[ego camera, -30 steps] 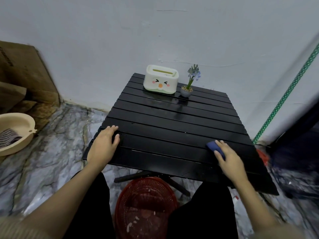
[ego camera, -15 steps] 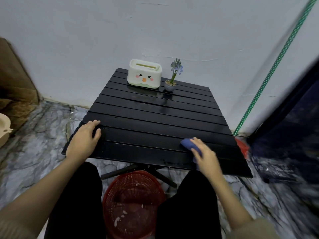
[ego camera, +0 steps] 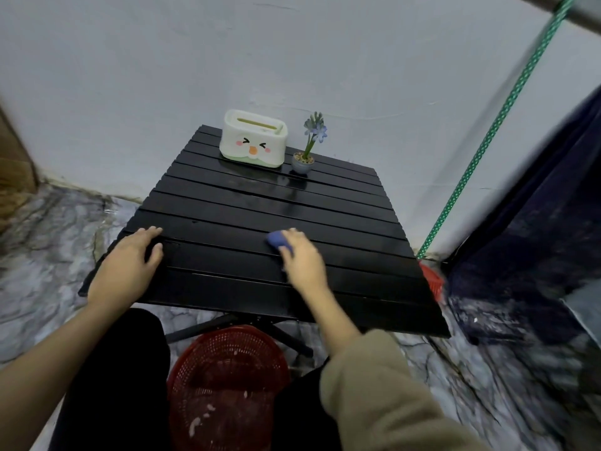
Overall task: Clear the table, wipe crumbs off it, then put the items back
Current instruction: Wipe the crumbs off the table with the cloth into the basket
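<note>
A black slatted table (ego camera: pixel 260 206) stands against the white wall. At its far edge sit a white tissue box with a cartoon face (ego camera: pixel 253 138) and, to its right, a small grey pot with a purple flower (ego camera: pixel 307 151). My right hand (ego camera: pixel 302 258) presses a blue cloth (ego camera: pixel 278 243) onto the slats near the table's middle front. My left hand (ego camera: pixel 130 265) lies flat, fingers spread, on the front left corner.
A red mesh basket (ego camera: pixel 227 385) with a few pale crumbs inside stands on the floor between my knees, under the table's front edge. A green dotted pole (ego camera: pixel 487 138) leans at the right, with dark fabric (ego camera: pixel 536 222) beyond it. The floor is marbled grey.
My right hand has slid the blue cloth leftward along the slats, from the table's right side toward its middle. The left hand has stayed on the front left corner.
</note>
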